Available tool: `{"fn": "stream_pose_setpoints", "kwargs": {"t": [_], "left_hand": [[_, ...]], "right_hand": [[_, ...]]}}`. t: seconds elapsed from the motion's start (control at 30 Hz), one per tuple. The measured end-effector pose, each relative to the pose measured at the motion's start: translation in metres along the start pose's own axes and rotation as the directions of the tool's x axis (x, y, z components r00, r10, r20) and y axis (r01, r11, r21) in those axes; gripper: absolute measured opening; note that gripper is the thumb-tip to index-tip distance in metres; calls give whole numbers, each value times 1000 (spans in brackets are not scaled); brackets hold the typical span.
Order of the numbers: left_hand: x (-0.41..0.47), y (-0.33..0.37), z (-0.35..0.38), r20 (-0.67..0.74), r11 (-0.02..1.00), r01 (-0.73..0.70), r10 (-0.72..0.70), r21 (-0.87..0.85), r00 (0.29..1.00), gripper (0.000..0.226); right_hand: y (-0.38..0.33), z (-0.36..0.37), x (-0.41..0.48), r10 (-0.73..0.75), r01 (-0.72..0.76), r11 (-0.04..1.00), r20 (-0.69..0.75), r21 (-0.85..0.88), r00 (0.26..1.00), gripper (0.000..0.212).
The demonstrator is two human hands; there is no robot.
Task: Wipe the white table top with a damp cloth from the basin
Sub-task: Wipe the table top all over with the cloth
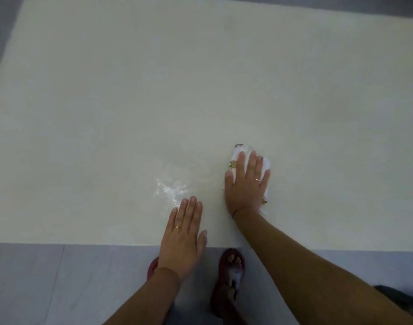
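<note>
Pale grey floor tiles (60, 285) run below the near edge of the furniture, with a thin grout line slanting across them at the left. The same grey floor shows along the left side and across the far right corner. A dark, blurred object (402, 299) sits at the lower right edge. The light is dim and even, with a soft glare

Probably a home: grey tiled floor (60, 285) under a plain white table top (177, 90), red sandals (229, 277) worn on bare feet, no work equipment.
</note>
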State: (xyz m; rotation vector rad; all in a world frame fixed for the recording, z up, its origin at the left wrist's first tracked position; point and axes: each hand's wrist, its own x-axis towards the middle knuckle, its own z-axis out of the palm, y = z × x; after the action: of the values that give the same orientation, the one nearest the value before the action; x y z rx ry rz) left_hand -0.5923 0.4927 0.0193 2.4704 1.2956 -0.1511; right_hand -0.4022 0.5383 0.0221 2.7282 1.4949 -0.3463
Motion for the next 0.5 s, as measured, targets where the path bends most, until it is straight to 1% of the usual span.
{"fn": "stream_pose_setpoints", "kwargs": {"t": [0.03,0.07,0.1,0.13,0.17,0.2,0.23,0.27,0.33,0.37,0.4,0.43,0.47,0.5], "left_hand": [[0,0,0,3,1000,9,-9,11,1000,62],[0,0,0,5,1000,15,-15,17,1000,62],[0,1,0,7,1000,15,-15,16,1000,62],[-1,1,0,6,1000,12,-12,13,1000,62],[-1,0,0,2,1000,5,-5,12,1000,62],[0,-1,0,-1,1000,0,0,14,1000,62],[0,-1,1,-5,1000,-3,3,16,1000,62],[0,-2,1,-8,1000,-8,8,17,1000,62],[0,-1,2,-14,1000,-16,16,17,1000,63],[0,-1,3,-17,1000,-16,17,14,1000,63],[0,-1,3,-20,1000,-15,15,10,1000,63],[0,-1,3,-21,1000,-13,13,4,1000,63],[0,-1,4,-25,1000,-10,10,-4,1000,63],[-1,-1,4,-30,1000,-8,7,-8,1000,63]], "right_hand": [[-12,1,-8,-133,134,991,18,-16,991,60],[-18,2,-13,-290,291,956,48,-28,956,60],[-16,1,-14,-430,433,901,72,-32,900,60],[-8,-2,-7,-541,546,837,95,-40,836,59],[4,-5,5,-621,629,775,111,-64,776,59],[16,-7,18,-667,677,730,113,-98,736,59],[29,-9,31,-665,674,729,108,-120,739,58],[40,-12,45,-605,615,780,112,-115,788,58],[50,-14,67,-369,376,924,101,-72,924,58],[46,-13,72,-243,247,968,77,-48,967,59],[36,-10,73,-129,130,991,50,-25,990,59],[21,-7,70,-36,36,999,26,-11,999,60],[3,-5,66,13,-13,1000,14,-4,1000,61],[-14,-3,60,-9,9,1000,13,-11,1000,62]]}}
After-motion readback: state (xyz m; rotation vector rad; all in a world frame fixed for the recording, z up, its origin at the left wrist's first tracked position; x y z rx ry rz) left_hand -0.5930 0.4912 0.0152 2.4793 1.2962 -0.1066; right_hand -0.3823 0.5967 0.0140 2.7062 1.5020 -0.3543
